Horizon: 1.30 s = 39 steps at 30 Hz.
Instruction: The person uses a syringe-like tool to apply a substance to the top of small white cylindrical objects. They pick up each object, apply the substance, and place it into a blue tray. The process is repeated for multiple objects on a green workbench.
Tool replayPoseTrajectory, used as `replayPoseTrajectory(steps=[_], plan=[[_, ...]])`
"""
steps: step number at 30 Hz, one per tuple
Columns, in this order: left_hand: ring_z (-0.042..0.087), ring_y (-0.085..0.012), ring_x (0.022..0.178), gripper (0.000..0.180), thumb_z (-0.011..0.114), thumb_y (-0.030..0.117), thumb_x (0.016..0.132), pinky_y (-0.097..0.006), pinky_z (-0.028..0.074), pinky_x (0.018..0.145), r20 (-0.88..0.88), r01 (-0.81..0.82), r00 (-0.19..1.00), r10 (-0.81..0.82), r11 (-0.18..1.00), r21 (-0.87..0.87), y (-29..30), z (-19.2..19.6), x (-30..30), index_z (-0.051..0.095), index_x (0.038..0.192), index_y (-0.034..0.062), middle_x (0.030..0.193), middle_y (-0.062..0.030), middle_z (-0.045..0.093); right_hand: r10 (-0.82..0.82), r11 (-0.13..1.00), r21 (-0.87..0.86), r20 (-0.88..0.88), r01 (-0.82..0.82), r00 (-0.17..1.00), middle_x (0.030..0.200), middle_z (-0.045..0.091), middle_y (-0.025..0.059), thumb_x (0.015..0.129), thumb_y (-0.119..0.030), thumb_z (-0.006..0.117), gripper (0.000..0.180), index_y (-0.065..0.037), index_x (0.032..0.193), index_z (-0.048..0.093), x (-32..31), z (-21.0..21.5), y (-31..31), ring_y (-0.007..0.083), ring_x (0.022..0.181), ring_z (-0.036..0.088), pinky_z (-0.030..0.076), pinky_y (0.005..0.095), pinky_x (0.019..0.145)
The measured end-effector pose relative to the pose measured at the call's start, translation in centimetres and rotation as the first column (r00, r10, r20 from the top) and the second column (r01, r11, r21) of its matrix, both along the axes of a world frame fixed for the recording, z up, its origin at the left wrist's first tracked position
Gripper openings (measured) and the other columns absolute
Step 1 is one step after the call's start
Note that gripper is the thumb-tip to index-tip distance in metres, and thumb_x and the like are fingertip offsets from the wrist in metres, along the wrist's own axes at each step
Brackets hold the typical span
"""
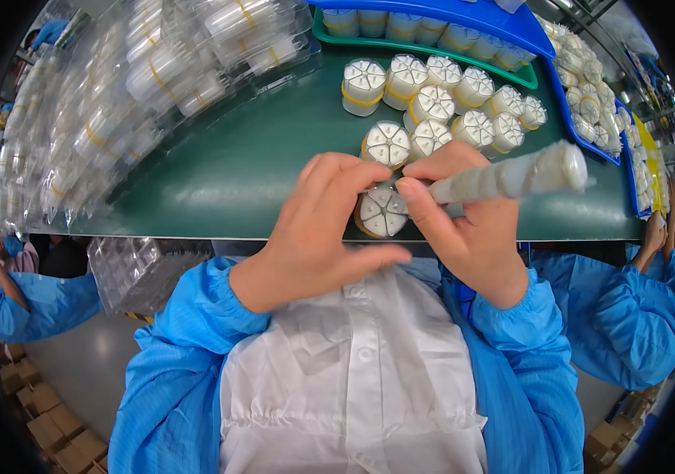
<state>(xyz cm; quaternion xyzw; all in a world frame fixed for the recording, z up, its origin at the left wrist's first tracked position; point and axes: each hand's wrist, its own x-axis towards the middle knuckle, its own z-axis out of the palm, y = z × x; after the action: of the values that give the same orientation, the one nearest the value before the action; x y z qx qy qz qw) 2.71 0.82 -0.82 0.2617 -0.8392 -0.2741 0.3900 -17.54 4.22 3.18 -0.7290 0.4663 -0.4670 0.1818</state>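
Observation:
A round white piece (pixel 382 212) with a top divided into wedges sits at the table's near edge. My left hand (pixel 310 225) curls round it, fingers at its far side and thumb at its near side. My right hand (pixel 471 217) grips a long whitish stick-like tool (pixel 523 175) wrapped in translucent film. The tool slants down to the left, its thick end raised to the right. Its tip is near the round piece's top, mostly hidden by my fingers. Just beyond my hands stands a similar wedge-topped cylinder (pixel 387 144) with a yellow band.
More wedge-topped cylinders (pixel 434 107) stand in a group behind. A green tray (pixel 329 35) with a blue tray (pixel 471 12) over it lies at the back. Clear plastic packs (pixel 156 75) pile up at left. Blue bins (pixel 590 142) line the right, where a person (pixel 629 308) sits.

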Motion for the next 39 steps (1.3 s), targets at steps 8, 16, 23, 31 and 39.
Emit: replayPoseTrajectory(steps=[8,16,23,31,39], plan=[[0.065,-0.0228,0.099,0.068,0.084,0.003,0.071,-0.035,0.053,0.086,-0.063,-0.004,0.998,0.011,0.995,0.104,0.7,0.3,-0.1,0.052,0.130,0.0033,0.115,-0.0115,0.065,-0.043,0.995,-0.085,0.121,0.053,0.992,0.081,0.065,0.0084,0.089,-0.006,0.074,0.007,0.000,0.091,0.070,-0.4,-0.6,0.2,0.0166,0.066,0.059,0.042,0.0307,0.054],[0.065,-0.0249,0.109,0.072,0.084,0.006,0.072,-0.035,0.052,0.093,-0.059,0.061,0.997,-0.054,0.992,0.115,0.3,0.3,0.0,0.049,0.135,0.0023,0.118,-0.0134,0.065,0.012,1.000,-0.014,0.099,-0.010,0.995,0.080,0.066,0.0068,0.088,-0.005,0.074,0.005,-0.001,0.091,0.073,-0.1,-0.4,-0.2,0.0171,0.066,0.059,0.043,0.0305,0.056],[0.060,-0.0301,0.098,0.064,0.085,0.009,0.071,-0.038,0.051,0.085,-0.021,-0.062,0.998,0.062,0.998,0.002,0.4,-0.1,-0.5,0.054,0.127,0.0029,0.111,-0.0131,0.062,0.006,0.999,-0.052,0.059,-0.003,0.998,0.080,0.067,0.0078,0.088,-0.004,0.074,0.005,-0.001,0.090,0.072,-0.1,-0.4,0.0,0.0187,0.068,0.061,0.044,0.0319,0.059],[0.063,-0.0288,0.116,0.071,0.080,0.000,0.071,-0.036,0.052,0.100,-0.052,0.098,0.995,-0.090,0.980,0.173,0.3,0.4,0.2,0.048,0.135,0.0016,0.119,-0.0153,0.061,-0.026,1.000,-0.004,0.089,0.026,0.996,0.079,0.066,0.0084,0.087,-0.004,0.074,0.005,0.000,0.089,0.072,0.0,0.0,-0.1,0.0184,0.067,0.061,0.044,0.0315,0.056],[0.061,-0.0242,0.096,0.070,0.085,0.003,0.070,-0.033,0.051,0.077,-0.032,-0.084,0.996,0.082,0.995,-0.047,0.6,-0.1,-0.5,0.052,0.132,0.0034,0.115,-0.0146,0.063,-0.005,0.999,0.035,0.083,0.002,0.997,0.079,0.067,0.0086,0.086,-0.003,0.075,0.005,0.000,0.088,0.072,0.2,-0.1,-0.1,0.0191,0.068,0.062,0.045,0.0321,0.057]])
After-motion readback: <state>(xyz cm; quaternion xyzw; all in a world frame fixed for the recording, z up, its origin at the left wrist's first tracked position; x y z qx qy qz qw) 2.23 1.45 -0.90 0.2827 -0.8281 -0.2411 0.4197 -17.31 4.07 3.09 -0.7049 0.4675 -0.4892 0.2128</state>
